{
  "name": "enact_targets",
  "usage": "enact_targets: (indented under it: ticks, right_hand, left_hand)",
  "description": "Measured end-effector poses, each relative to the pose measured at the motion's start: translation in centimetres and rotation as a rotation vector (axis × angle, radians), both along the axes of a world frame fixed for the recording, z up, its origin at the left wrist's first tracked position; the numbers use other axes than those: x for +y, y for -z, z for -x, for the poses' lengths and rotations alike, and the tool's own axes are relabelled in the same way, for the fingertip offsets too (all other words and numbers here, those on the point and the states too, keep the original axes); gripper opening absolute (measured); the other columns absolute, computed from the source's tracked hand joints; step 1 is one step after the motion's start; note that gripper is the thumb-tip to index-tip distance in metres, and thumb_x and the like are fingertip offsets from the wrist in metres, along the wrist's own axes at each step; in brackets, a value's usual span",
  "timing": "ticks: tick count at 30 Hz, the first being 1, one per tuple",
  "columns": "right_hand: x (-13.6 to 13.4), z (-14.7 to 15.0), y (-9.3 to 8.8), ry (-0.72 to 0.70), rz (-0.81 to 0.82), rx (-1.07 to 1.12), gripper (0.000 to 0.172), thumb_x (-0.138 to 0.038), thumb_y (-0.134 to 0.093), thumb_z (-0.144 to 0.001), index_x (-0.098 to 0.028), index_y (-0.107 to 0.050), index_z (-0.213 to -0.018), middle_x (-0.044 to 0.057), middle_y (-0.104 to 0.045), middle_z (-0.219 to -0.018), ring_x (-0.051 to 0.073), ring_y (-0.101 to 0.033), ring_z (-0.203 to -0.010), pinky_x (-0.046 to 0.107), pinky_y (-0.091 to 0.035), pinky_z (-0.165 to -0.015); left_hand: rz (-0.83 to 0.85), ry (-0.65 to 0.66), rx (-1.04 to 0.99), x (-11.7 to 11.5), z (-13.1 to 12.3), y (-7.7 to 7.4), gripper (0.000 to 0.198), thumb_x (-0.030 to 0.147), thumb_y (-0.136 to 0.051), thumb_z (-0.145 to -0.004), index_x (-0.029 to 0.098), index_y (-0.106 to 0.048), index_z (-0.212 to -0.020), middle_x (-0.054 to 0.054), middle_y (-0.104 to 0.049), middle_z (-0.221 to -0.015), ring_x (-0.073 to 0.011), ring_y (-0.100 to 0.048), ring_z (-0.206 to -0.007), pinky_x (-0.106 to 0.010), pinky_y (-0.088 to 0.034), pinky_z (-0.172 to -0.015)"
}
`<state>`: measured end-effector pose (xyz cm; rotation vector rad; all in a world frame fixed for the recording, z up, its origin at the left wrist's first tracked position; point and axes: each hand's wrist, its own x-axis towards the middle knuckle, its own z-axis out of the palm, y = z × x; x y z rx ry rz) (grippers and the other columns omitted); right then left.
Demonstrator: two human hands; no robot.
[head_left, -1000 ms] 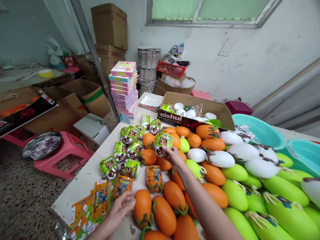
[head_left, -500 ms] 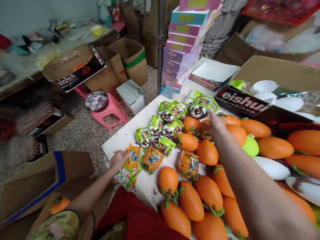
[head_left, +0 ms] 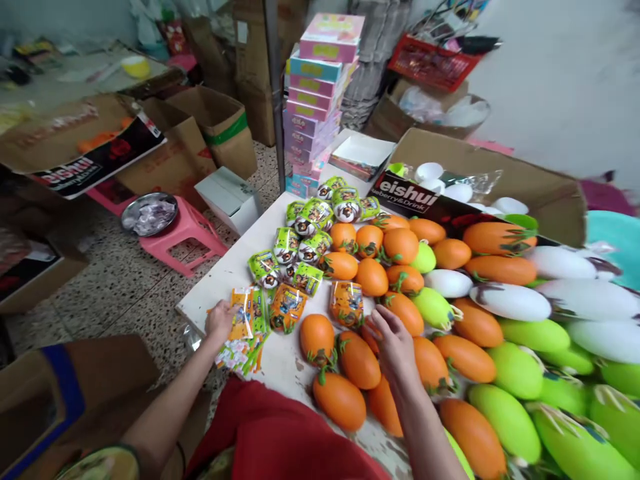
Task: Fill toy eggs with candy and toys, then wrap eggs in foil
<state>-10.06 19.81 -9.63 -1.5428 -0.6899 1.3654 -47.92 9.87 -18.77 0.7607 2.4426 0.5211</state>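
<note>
My left hand (head_left: 220, 321) is closed on an orange printed wrapper bag (head_left: 243, 315), above a fanned pile of green and white wrapper bags (head_left: 239, 355) at the table's left edge. My right hand (head_left: 395, 343) hovers with its fingers apart over the orange plastic eggs, close to a partly covered orange egg (head_left: 369, 335). Between my hands lie two eggs in orange wrappers, one orange-wrapped egg (head_left: 287, 307) and another wrapped egg (head_left: 347, 303). Several eggs in green wrappers (head_left: 314, 217) are grouped behind them. Loose orange eggs (head_left: 359, 360) have green tendrils.
Green eggs (head_left: 513, 370) and white eggs (head_left: 510, 300) cover the table's right side. An open carton (head_left: 545, 187) stands behind them. Stacked pink and purple boxes (head_left: 313, 87) rise at the far corner beside a metal post (head_left: 274, 93). A pink stool (head_left: 185, 237) bears a metal bowl (head_left: 150, 213).
My right hand has drawn back toward me from the green-wrapped eggs to the loose orange eggs. My left hand stays at the wrapper bags. The view has turned right.
</note>
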Motion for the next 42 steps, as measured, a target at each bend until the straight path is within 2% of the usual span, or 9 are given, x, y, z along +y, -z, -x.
enact_targets:
  ticks: [7,12,16,19,25,31,36,39,42]
  right_hand:
    - [-6.7,2.8,0.6,-0.243,-0.002,-0.108,0.058,-0.055,-0.08,-0.065,-0.019,-0.067,-0.108,0.009,-0.07,-0.11,0.025,-0.066,-0.094,0.037,-0.057,-0.08]
    - [-8.3,8.4,-0.5,-0.566,-0.046,0.01,0.06,-0.056,-0.078,-0.068,-0.02,-0.065,-0.113,0.009,-0.07,-0.111,0.025,-0.066,-0.093,0.035,-0.055,-0.077]
    - [-8.2,11.5,-0.5,-0.72,-0.022,0.101,0.048,-0.063,-0.076,-0.064,-0.018,-0.069,-0.081,0.003,-0.067,-0.073,0.016,-0.059,-0.062,0.027,-0.049,-0.057]
    - [-7.7,11.1,-0.1,-0.654,-0.062,0.071,0.047,-0.064,-0.072,-0.066,-0.018,-0.064,-0.065,-0.001,-0.059,-0.059,0.013,-0.049,-0.052,0.026,-0.043,-0.052]
    - [-6.1,6.8,0.4,-0.473,-0.099,0.002,0.043,-0.059,-0.074,-0.066,-0.018,-0.065,-0.067,0.001,-0.062,-0.064,0.016,-0.054,-0.06,0.028,-0.045,-0.057]
    - [-4.4,5.1,-0.4,-0.422,-0.048,0.062,0.049,-0.066,-0.065,-0.074,-0.021,-0.066,-0.093,0.006,-0.071,-0.094,0.021,-0.067,-0.07,0.031,-0.052,-0.056]
    - [-2.5,5.1,0.3,-0.456,-0.064,0.055,0.045,-0.061,-0.074,-0.067,-0.018,-0.065,-0.071,0.001,-0.064,-0.062,0.016,-0.057,-0.053,0.028,-0.046,-0.052]
    - [-1.0,4.8,1.0,-0.379,-0.085,-0.006,0.043,-0.059,-0.073,-0.067,-0.018,-0.065,-0.072,0.003,-0.066,-0.065,0.017,-0.056,-0.057,0.03,-0.047,-0.057]
    - [0.1,4.9,0.9,-0.34,-0.139,-0.07,0.037,-0.055,-0.071,-0.069,-0.019,-0.065,-0.073,0.004,-0.068,-0.072,0.02,-0.059,-0.067,0.032,-0.049,-0.066]
  left_hand:
    - [-0.23,0.059,-0.08,-1.6,0.2,-3.0,0.021,0.033,-0.056,-0.079,0.019,-0.06,-0.063,0.002,-0.056,-0.058,-0.0159,-0.051,-0.062,-0.024,-0.036,-0.061]
    - [-0.352,0.175,-0.215,-2.4,-3.1,-6.8,0.026,0.042,-0.06,-0.075,0.018,-0.063,-0.065,0.001,-0.06,-0.061,-0.0162,-0.053,-0.064,-0.024,-0.038,-0.06]
    - [-0.411,0.293,-0.369,-2.6,-7.3,-8.8,0.036,0.049,-0.06,-0.075,0.019,-0.051,-0.057,0.004,-0.048,-0.055,-0.013,-0.045,-0.056,-0.023,-0.032,-0.052]
    - [-0.44,0.259,-0.442,-2.2,-9.2,-9.5,0.039,0.051,-0.058,-0.075,0.02,-0.043,-0.058,0.006,-0.037,-0.055,-0.0112,-0.037,-0.054,-0.022,-0.029,-0.051]
    - [-0.436,0.333,-0.47,-0.4,-10.7,-10.4,0.049,0.058,-0.063,-0.071,0.021,-0.035,-0.055,0.006,-0.033,-0.056,-0.0107,-0.032,-0.057,-0.023,-0.025,-0.052]
    - [-0.468,0.341,-0.544,3.0,-12.4,-10.3,0.049,0.061,-0.064,-0.072,0.019,-0.046,-0.056,0.005,-0.04,-0.054,-0.0114,-0.038,-0.056,-0.022,-0.028,-0.052]
    - [-0.464,0.381,-0.593,6.3,-13.3,-9.6,0.044,0.058,-0.062,-0.075,0.016,-0.061,-0.063,0.001,-0.053,-0.058,-0.015,-0.048,-0.06,-0.024,-0.037,-0.056]
    - [-0.495,0.338,-0.665,7.3,-13.6,-9.9,0.044,0.058,-0.061,-0.077,0.015,-0.068,-0.071,-0.001,-0.06,-0.062,-0.0176,-0.053,-0.066,-0.026,-0.041,-0.061]
    - [-0.461,0.489,-0.723,7.7,-14.1,-10.5,0.04,0.054,-0.064,-0.078,0.015,-0.071,-0.073,-0.001,-0.063,-0.068,-0.0174,-0.055,-0.069,-0.026,-0.042,-0.065]
